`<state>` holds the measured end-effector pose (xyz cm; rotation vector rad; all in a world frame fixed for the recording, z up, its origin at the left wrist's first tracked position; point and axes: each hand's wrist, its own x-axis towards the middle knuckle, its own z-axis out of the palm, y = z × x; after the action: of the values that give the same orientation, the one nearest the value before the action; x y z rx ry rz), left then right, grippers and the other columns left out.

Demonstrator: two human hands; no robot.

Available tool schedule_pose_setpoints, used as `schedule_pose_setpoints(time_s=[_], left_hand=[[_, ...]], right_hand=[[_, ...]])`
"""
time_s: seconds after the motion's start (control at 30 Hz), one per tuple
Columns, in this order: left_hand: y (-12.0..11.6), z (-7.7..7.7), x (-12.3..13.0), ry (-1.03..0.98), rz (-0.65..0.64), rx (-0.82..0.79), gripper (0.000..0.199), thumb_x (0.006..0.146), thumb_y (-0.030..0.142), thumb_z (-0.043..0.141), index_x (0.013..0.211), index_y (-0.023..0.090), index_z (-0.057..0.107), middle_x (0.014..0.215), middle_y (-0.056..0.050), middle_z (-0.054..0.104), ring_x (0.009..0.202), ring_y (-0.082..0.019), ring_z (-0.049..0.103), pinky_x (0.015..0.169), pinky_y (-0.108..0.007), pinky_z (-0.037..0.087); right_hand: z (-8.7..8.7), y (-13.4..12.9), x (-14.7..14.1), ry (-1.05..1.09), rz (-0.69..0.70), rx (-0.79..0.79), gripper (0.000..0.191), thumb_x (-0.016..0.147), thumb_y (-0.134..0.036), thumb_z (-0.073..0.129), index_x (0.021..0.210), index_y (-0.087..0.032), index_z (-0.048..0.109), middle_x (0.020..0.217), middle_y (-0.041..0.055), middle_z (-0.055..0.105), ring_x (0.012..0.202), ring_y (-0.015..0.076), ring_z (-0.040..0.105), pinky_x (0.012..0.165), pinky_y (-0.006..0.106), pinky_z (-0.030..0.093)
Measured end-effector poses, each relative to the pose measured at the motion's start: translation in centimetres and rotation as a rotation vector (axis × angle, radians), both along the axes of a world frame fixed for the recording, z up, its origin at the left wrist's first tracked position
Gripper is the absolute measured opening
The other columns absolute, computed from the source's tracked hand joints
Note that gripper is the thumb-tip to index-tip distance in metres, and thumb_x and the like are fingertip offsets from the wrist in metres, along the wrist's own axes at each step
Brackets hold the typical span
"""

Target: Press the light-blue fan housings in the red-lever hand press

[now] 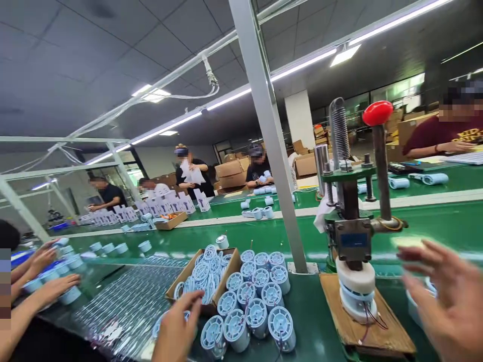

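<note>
My left hand (179, 324) is raised at the bottom, in front of a cardboard box (230, 274) of light blue rings (204, 271). Its thumb and fingers are apart, and nothing shows between them. Several light blue round housings (260, 296) stand grouped to its right. On the far right, my right hand (441, 296) is blurred, fingers spread, beside a light blue part (415, 306) partly hidden behind it. Between the hands is a hand press (352, 241) with a red knob (378, 113). Under its white pressing head sits a light blue housing (356, 301) with thin wires, on a wooden board (392, 332).
A metal post (290, 221) rises between the housings and the press. Clear plastic-like strips (132, 296) lie left of the box. Another person's hands (56, 289) are among blue parts at the left. Several people sit or stand across the green conveyor (302, 241).
</note>
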<state>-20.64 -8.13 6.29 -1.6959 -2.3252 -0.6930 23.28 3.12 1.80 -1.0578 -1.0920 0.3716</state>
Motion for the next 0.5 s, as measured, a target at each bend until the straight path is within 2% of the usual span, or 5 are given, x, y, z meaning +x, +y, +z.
schedule_pose_setpoints(time_s=[0.1,0.17,0.23,0.37,0.5], left_hand=[[3.2,3.3,-5.0,0.068,0.083,-0.060,0.041,0.090,0.026,0.034,0.109,0.015,0.068,0.112,-0.010,0.073,0.104,-0.026,0.068,0.093,-0.035,0.051],[5.3,3.7,-6.8,0.093,0.052,-0.135,0.035,0.087,0.020,0.040,0.106,0.014,0.069,0.111,-0.011,0.074,0.105,-0.025,0.068,0.095,-0.035,0.049],[7.1,3.2,-7.6,0.117,0.007,-0.210,0.030,0.084,0.016,0.051,0.109,0.015,0.068,0.117,-0.010,0.072,0.111,-0.023,0.065,0.099,-0.034,0.047],[9.9,1.0,-8.2,0.150,-0.027,-0.289,0.033,0.087,0.022,0.064,0.119,0.015,0.061,0.129,-0.010,0.064,0.120,-0.023,0.059,0.105,-0.045,0.043],[11.9,0.0,-8.6,0.161,0.009,-0.279,0.032,0.087,0.031,0.066,0.115,0.015,0.062,0.119,-0.008,0.066,0.113,-0.023,0.061,0.102,-0.049,0.044]], right_hand=[[-6.9,0.0,-2.8,-0.123,0.193,-0.306,0.094,0.070,-0.064,0.060,0.151,-0.035,0.021,0.136,0.0083,0.055,0.115,0.0377,0.060,0.098,0.058,0.048],[-8.5,0.6,-4.2,-0.162,0.271,-0.414,0.095,0.071,-0.064,0.060,0.151,-0.027,0.023,0.127,0.0112,0.062,0.107,0.0348,0.065,0.088,0.049,0.056],[-8.6,0.9,-5.1,-0.167,0.207,-0.424,0.089,0.073,-0.065,0.058,0.147,-0.024,0.032,0.120,0.0113,0.065,0.100,0.0329,0.068,0.078,0.042,0.059],[-8.3,0.0,-5.3,-0.284,-0.092,-0.189,0.072,0.086,-0.058,0.048,0.147,-0.021,0.034,0.130,0.0121,0.057,0.113,0.0330,0.061,0.087,0.044,0.054],[-10.8,-2.1,-2.8,-0.628,-0.238,0.097,0.045,0.091,-0.043,0.046,0.133,-0.026,0.047,0.131,0.0124,0.053,0.109,0.0334,0.059,0.087,0.047,0.048]])
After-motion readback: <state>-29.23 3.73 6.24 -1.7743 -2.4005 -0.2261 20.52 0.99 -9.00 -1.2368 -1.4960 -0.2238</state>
